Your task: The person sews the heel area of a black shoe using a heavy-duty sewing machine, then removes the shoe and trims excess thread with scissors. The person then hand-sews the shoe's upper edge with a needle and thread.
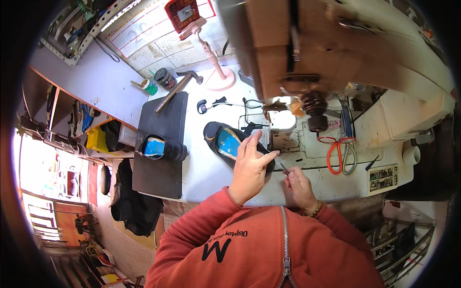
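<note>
- Sweatshirt [254, 240]: orange-red, at six o'clock.
- Zipper [286, 230]: silvery, large-toothed, pull [286, 266] near its lower end.
- Lettering [216, 250]: black, nine o'clock of the zipper.
- Sleeves [194, 216]: long, orange-red, ten and two o'clock of the pull.
- Bracelet [316, 209]: brownish, beaded, five o'clock of the right hand [300, 188].

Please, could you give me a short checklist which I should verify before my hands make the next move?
1. Thin tool in the right hand: ok, the fingers hold it.
2. Tool's tip well away from the left hand: not ok, it appears close to the fingers.
3. Black shoe held firmly: cannot tell; the left hand lies over it, but its pressure does not show.
4. Inside of this shoe fully visible: not ok, the left hand covers part.
5. Hammer out of the way: ok, it lies beyond the second shoe.
</note>
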{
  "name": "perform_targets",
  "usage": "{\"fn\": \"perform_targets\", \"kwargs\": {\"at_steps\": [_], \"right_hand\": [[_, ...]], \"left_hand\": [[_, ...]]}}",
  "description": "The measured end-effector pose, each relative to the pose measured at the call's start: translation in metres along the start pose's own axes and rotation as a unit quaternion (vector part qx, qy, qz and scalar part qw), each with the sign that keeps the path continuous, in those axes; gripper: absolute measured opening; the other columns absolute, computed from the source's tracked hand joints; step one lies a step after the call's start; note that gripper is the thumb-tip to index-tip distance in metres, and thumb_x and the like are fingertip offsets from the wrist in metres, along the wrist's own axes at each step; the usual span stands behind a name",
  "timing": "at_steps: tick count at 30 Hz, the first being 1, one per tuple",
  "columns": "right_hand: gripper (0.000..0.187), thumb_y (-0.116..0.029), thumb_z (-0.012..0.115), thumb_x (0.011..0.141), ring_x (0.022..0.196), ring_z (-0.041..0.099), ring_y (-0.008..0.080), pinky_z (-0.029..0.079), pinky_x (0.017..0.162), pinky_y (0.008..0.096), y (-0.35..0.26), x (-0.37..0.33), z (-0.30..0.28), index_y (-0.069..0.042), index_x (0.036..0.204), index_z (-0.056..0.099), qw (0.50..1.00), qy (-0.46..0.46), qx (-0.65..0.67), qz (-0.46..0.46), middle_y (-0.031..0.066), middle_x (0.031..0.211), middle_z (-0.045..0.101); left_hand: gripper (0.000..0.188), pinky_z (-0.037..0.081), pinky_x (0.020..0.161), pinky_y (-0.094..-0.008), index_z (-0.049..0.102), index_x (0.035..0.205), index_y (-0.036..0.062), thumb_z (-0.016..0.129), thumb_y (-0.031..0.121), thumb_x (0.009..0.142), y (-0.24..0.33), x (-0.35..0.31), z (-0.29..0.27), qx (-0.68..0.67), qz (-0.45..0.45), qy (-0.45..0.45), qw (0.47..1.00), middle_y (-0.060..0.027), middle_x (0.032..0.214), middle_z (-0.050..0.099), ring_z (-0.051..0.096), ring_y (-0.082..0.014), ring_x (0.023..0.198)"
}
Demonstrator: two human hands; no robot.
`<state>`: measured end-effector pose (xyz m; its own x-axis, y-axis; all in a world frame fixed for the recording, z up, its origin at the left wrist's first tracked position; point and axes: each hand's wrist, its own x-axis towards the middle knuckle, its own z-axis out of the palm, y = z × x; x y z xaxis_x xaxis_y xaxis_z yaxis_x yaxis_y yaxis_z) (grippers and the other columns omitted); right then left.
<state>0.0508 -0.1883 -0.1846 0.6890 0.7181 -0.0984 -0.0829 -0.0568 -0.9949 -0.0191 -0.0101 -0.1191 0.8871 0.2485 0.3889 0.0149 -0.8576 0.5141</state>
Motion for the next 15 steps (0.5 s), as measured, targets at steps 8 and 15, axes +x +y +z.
{"fn": "perform_targets", "kwargs": {"at_steps": [8,15], "right_hand": [[0.033,-0.031,0.049,0.098,0.079,0.063,0.0449,0.048,0.068,0.0494,-0.005,0.010,0.027,-0.001,0.110,0.049,0.984,0.086,-0.142,-0.060,0.0233,0.084,0.065],[0.031,-0.031,0.049,0.098,0.080,0.062,0.0465,0.047,0.068,0.0534,-0.011,0.020,0.032,-0.001,0.106,0.048,0.983,0.076,-0.165,-0.039,0.0267,0.084,0.064]], "left_hand": [[0.050,0.030,0.109,-0.0472,0.074,0.109,0.0243,0.058,-0.007,0.073,0.005,0.001,-0.001,0.037,-0.006,-0.003,0.999,-0.0220,0.152,0.031,0.035,-0.0429,0.131],[0.052,0.029,0.109,-0.0466,0.074,0.110,0.0245,0.058,-0.009,0.073,0.003,0.000,0.001,0.042,-0.004,-0.020,0.999,-0.0218,0.152,0.030,0.034,-0.0434,0.132]]}}
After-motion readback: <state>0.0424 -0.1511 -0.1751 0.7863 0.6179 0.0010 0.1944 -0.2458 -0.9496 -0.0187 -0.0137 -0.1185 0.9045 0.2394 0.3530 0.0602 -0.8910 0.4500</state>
